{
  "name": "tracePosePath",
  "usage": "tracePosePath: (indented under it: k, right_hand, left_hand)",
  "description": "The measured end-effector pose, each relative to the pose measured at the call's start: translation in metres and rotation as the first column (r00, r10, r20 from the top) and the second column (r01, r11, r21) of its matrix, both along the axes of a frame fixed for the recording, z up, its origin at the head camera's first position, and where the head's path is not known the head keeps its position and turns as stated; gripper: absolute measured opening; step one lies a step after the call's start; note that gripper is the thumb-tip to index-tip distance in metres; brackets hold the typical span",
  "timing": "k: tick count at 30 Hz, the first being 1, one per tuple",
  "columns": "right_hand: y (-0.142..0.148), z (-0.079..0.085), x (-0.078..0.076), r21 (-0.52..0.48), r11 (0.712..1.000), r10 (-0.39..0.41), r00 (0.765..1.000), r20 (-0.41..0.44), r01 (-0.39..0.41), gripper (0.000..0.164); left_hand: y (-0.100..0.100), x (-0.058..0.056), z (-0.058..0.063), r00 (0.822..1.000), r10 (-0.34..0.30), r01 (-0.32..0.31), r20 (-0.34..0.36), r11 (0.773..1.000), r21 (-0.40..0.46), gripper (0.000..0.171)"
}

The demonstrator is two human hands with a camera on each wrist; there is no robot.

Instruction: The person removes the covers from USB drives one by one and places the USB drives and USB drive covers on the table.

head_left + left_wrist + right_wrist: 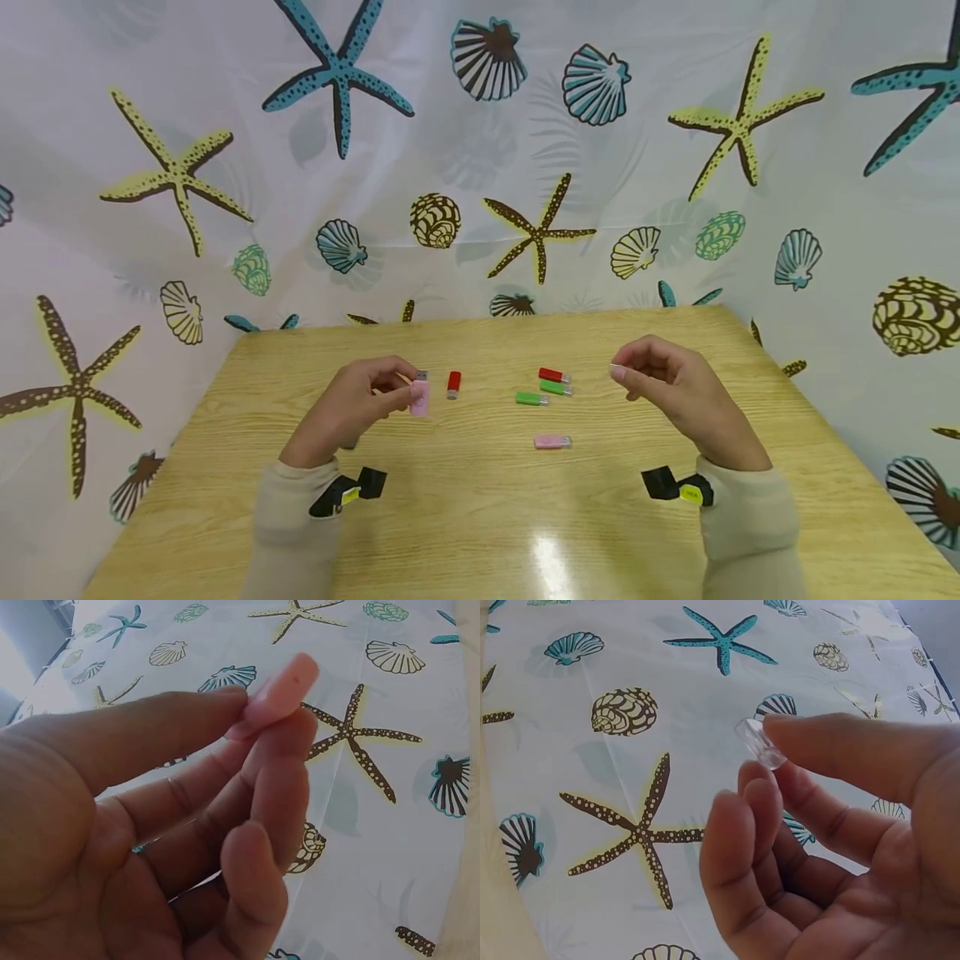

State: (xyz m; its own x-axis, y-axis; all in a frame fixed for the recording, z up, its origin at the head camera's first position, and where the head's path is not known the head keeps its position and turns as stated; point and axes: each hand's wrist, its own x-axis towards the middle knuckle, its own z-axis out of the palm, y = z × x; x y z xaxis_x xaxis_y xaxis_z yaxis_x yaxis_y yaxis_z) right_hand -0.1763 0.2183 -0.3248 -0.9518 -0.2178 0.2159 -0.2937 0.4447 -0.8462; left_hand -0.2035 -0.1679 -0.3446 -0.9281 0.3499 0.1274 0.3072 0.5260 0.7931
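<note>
My left hand [358, 408] pinches a pink USB stick [419, 400] between thumb and fingertips, above the table's left side. Its metal plug points up and away in the head view; the left wrist view shows the pink body's rounded end. Over the right side, my right hand [675, 392] pinches a small clear cap [759, 744] between thumb and forefinger, its other fingers curled. Beyond the left hand lies a red USB stick [454, 384]. Between the hands lie another red stick [552, 375], two green sticks [555, 387] and a second pink stick [551, 442].
The sticks lie on a wood-grain table [480, 500]. A small dark object [350, 442] shows beside the left wrist, mostly hidden by it. A white cloth [480, 150] printed with starfish and shells hangs behind the table and along both sides.
</note>
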Motion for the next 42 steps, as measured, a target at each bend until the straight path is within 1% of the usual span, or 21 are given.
tracePosePath:
  k: [5,11,16,25,29,33,36,42]
  right_hand:
    - [0.012,-0.003,-0.003,0.017,0.999,-0.031,1.0,-0.003,0.032,0.029]
    - [0.024,-0.008,-0.006,0.023,0.998,-0.062,0.998,0.014,0.062,0.033]
    - [0.034,-0.012,-0.009,0.049,0.994,-0.101,0.994,0.045,0.099,0.036]
    - [0.045,-0.02,-0.015,0.094,0.987,-0.141,0.983,0.122,0.13,0.042]
    - [0.048,-0.023,-0.017,0.106,0.985,-0.152,0.979,0.138,0.138,0.043]
    - [0.051,-0.026,-0.019,0.116,0.982,-0.167,0.973,0.157,0.15,0.045]
    - [0.053,-0.029,-0.021,0.138,0.977,-0.187,0.968,0.167,0.165,0.046]
    - [0.055,-0.03,-0.021,0.192,0.966,-0.205,0.963,0.175,0.171,0.046]
  left_hand:
    - [-0.006,-0.002,-0.001,1.0,0.024,-0.024,0.005,1.0,-0.019,0.03]
    - [-0.012,-0.005,-0.005,0.999,0.048,-0.048,0.005,0.997,-0.062,0.031]
    - [-0.018,-0.01,-0.01,0.997,0.072,-0.069,0.027,0.994,-0.089,0.03]
    - [-0.029,-0.018,-0.022,0.987,0.121,-0.114,0.104,0.991,-0.068,0.027]
    - [-0.034,-0.022,-0.028,0.983,0.133,-0.124,0.125,0.989,-0.079,0.03]
    - [-0.041,-0.024,-0.032,0.981,0.144,-0.129,0.132,0.985,-0.118,0.035]
    - [-0.045,-0.025,-0.035,0.977,0.156,-0.136,0.148,0.981,-0.139,0.034]
    - [-0.053,-0.028,-0.042,0.972,0.164,-0.14,0.169,0.979,-0.145,0.032]
